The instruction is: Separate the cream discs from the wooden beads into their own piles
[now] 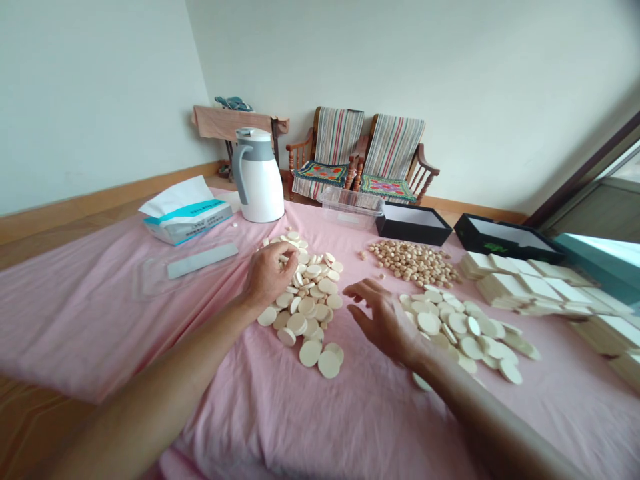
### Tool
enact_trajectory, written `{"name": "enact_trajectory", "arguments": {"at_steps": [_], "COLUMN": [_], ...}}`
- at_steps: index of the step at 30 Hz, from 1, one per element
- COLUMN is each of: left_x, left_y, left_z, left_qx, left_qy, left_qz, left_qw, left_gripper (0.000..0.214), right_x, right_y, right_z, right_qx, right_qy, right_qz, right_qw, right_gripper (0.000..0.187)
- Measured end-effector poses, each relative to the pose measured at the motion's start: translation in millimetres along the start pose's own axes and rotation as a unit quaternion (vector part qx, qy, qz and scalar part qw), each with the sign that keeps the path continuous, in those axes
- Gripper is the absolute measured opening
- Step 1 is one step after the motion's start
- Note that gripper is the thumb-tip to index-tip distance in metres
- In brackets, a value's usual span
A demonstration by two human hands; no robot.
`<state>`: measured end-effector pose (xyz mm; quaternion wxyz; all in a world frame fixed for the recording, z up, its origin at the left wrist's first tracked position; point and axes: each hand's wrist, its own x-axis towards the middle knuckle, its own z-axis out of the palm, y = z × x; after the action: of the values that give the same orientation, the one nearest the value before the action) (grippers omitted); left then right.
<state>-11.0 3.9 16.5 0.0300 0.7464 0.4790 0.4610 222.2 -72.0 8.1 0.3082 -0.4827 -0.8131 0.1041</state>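
Note:
My left hand (pixel 269 272) rests on a pile of pale round wooden discs (pixel 310 300), its fingers curled and pinched around one or more discs at the top of the pile. My right hand (pixel 384 319) hovers palm-up between that pile and a second pile of discs (pixel 467 330), fingers spread and holding nothing. A heap of small wooden beads (pixel 413 262) lies beyond the right hand. Everything sits on a pink cloth (pixel 300 413).
A white jug (pixel 259 177), tissue box (pixel 186 213), clear bag with a grey strip (pixel 200 261), clear plastic tub (pixel 350 207) and two black boxes (pixel 414 223) stand at the back. Stacks of pale wooden plates (pixel 530 287) fill the right. Two striped chairs (pixel 360 160) stand by the wall.

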Motion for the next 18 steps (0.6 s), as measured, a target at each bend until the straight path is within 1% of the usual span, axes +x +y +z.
{"name": "enact_trajectory", "arguments": {"at_steps": [3, 6, 9, 14, 16, 18], "left_x": [0.1, 0.4, 0.6, 0.4, 0.1, -0.5], "left_y": [1.1, 1.5, 1.5, 1.3, 1.3, 1.3], "left_z": [-0.2, -0.4, -0.4, 0.2, 0.2, 0.1], "left_qx": [0.0, 0.002, 0.002, 0.006, 0.008, 0.01], "left_qy": [0.0, -0.002, -0.003, -0.003, -0.003, -0.002], "left_qz": [-0.004, 0.001, 0.007, 0.007, 0.006, 0.005], "left_qw": [1.0, 1.0, 1.0, 1.0, 1.0, 1.0], "left_gripper": [0.015, 0.015, 0.016, 0.016, 0.015, 0.015], "right_x": [-2.3, -0.9, 0.7, -1.0, -1.8, -1.4], "right_y": [-17.2, -26.3, -28.8, -28.0, -25.8, -21.8], "right_z": [9.4, 16.3, 21.1, 24.9, 23.5, 17.7], "right_qx": [0.046, 0.054, 0.047, 0.05, 0.046, 0.038], "right_qy": [-0.051, -0.076, -0.07, -0.04, -0.027, -0.003], "right_qz": [-0.077, -0.104, -0.099, -0.083, -0.069, -0.051], "right_qw": [0.995, 0.99, 0.991, 0.994, 0.996, 0.998], "right_gripper": [0.037, 0.039, 0.033, 0.025, 0.023, 0.021]}}
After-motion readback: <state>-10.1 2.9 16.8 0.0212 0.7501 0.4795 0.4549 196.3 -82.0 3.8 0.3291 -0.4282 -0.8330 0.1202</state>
